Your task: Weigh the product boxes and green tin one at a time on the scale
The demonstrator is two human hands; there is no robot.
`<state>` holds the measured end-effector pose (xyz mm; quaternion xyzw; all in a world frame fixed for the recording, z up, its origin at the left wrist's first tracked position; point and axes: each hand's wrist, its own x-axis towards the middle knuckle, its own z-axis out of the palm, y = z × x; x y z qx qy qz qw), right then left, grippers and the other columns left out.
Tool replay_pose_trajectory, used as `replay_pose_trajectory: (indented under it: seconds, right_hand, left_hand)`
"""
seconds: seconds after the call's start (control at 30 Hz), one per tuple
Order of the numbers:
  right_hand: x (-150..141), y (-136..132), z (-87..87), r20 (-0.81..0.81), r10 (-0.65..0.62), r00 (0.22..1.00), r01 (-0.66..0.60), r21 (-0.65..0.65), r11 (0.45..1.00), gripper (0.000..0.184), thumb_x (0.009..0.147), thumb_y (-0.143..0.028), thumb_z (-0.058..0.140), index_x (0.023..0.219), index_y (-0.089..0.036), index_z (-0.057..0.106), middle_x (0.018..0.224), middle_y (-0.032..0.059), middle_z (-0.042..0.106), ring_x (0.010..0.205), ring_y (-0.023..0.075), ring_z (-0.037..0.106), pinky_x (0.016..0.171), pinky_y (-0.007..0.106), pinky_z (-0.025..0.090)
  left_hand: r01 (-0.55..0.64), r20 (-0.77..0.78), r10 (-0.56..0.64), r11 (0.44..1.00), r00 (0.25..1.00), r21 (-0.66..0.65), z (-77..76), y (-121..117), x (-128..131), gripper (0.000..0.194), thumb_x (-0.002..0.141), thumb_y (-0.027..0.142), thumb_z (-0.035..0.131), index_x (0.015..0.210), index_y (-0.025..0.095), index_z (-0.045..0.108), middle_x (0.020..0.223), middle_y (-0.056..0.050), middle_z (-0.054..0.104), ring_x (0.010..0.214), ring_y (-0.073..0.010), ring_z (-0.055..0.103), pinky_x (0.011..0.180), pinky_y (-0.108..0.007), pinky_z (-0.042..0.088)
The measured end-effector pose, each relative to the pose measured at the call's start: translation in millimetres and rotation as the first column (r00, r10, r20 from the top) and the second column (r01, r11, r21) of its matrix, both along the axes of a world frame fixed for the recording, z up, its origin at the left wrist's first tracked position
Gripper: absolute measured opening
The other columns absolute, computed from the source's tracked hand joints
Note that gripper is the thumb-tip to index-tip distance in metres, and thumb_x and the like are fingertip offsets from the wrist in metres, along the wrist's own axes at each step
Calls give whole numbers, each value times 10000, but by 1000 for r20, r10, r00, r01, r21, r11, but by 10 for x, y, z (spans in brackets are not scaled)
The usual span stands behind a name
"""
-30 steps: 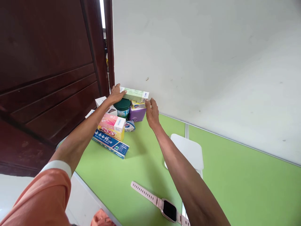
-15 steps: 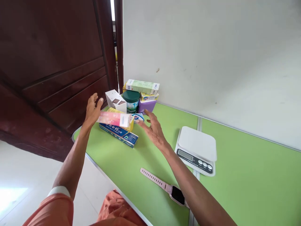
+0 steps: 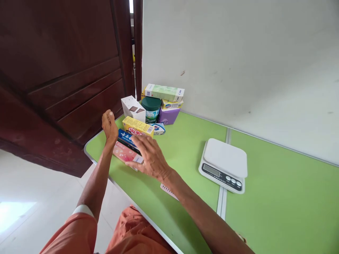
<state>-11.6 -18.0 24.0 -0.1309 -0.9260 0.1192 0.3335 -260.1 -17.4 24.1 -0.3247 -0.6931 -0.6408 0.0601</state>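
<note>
A pink box (image 3: 125, 153) lies flat on the green table (image 3: 185, 151) near its front left edge. My right hand (image 3: 148, 157) rests over the box's right end with fingers stretched and spread. My left hand (image 3: 109, 125) stands on edge at the box's far left end, palm towards it, fingers straight. Just behind the pink box lie a blue toothpaste box (image 3: 126, 138) and a yellow box (image 3: 137, 126).
In the back corner stand a white box (image 3: 133, 107), a green-lidded jar (image 3: 151, 109) and a purple box (image 3: 169, 115) with a pale green box (image 3: 164, 92) on top. A white scale (image 3: 225, 164) sits to the right. My right arm covers most of a pink watch strap (image 3: 168, 191).
Both hands left the pale green box on the stack. The pink box came off the yellow box, passed between my hands in the air, and now lies on the table in front.
</note>
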Motion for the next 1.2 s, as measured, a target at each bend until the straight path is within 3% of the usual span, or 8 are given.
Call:
replay_pose_trajectory:
  seconds: [0.13, 0.27, 0.43, 0.57, 0.73, 0.87, 1.03, 1.2]
  right_hand:
    - [53, -373, -206, 178, -27, 984, 11, 89, 996, 759, 980, -626, 795, 1537, -134, 644, 1344, 218, 765, 1206, 375, 698, 1022, 516, 614]
    - [102, -524, -367, 257, -154, 954, 127, 120, 985, 784, 908, -540, 907, 1465, -44, 663, 1255, 250, 764, 1095, 371, 715, 942, 509, 638]
    - [28, -562, -429, 275, -271, 923, 268, 48, 962, 608, 924, -319, 889, 1441, -90, 667, 1271, 228, 747, 1123, 378, 718, 958, 526, 650]
    - [9, -547, -409, 317, -298, 901, 316, -5, 949, 398, 929, -201, 783, 1310, -107, 721, 1182, 176, 763, 1080, 339, 730, 913, 458, 680]
    - [288, -518, -335, 221, -232, 947, 279, -215, 936, 335, 875, -213, 858, 1180, -159, 731, 1145, 114, 758, 995, 271, 765, 817, 351, 722]
    - [820, -482, -281, 111, -172, 979, 203, -440, 875, 455, 890, -179, 863, 1311, -161, 692, 1197, 95, 743, 913, 226, 783, 786, 348, 732]
    - [1743, -266, -220, -9, -280, 960, 228, -558, 798, 552, 970, -178, 714, 1516, -213, 638, 1347, 145, 719, 1028, 265, 805, 881, 482, 748]
    - [2555, 70, -83, -134, -601, 788, 403, -625, 669, 622, 952, -389, 755, 1556, -285, 649, 1434, 143, 708, 1070, 302, 773, 848, 536, 740]
  left_hand:
    - [33, -64, -34, 999, 997, -16, -51, -104, -32, 563, 1134, 586, 438, 1426, 147, 636, 1459, -209, 708, 1368, -273, 698, 1219, -421, 531]
    - [-28, -108, 9, 985, 994, -172, -124, -454, -128, 573, 1067, 592, 584, 1454, 173, 629, 1466, -201, 692, 1419, -298, 659, 1277, -470, 482]
    - [124, 24, -129, 861, 991, -494, -321, -929, -71, 589, 1010, 607, 562, 1413, 189, 658, 1444, -213, 705, 1354, -369, 704, 1231, -556, 535]
    - [168, -41, -235, 795, 971, -583, -383, -1166, 103, 612, 952, 676, 565, 1392, 270, 689, 1430, -166, 723, 1412, -406, 668, 1258, -585, 517]
    - [147, 55, -145, 762, 988, -631, -251, -1439, 431, 658, 945, 693, 573, 1430, 263, 686, 1522, -168, 691, 1478, -434, 622, 1262, -615, 510]
    - [191, 141, -129, 737, 981, -649, -87, -1632, 852, 663, 981, 724, 541, 1460, 289, 685, 1529, -137, 708, 1503, -434, 611, 1233, -628, 536]
    - [421, 188, -379, 767, 906, -485, 8, -1360, 1534, 714, 981, 708, 615, 1581, 321, 603, 1646, -112, 636, 1542, -373, 601, 1239, -521, 560]
    - [698, 149, -692, 645, 706, -312, -51, -408, 2181, 805, 972, 705, 678, 1607, 223, 569, 1633, -202, 615, 1480, -380, 647, 1192, -509, 599]
